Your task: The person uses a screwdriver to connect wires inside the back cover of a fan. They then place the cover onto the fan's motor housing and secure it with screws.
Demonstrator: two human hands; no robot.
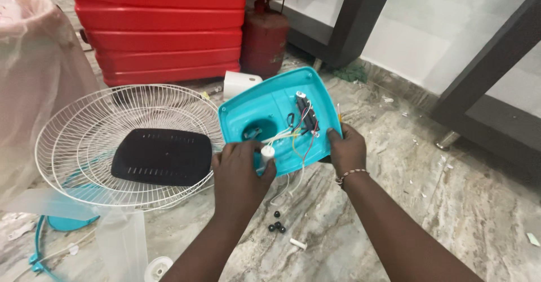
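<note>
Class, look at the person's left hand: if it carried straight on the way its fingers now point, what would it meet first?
The left hand, pinching a small white cylinder, points up and right into the turquoise plastic fan base cover. It would probably meet the bundle of coloured wires inside that cover first, though depth is unclear.

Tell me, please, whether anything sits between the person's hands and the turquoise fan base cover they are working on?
Nothing visible does. The left hand pinches a small white cylinder at the turquoise cover, among its loose wires. The right hand grips the cover's lower right edge directly.
</note>
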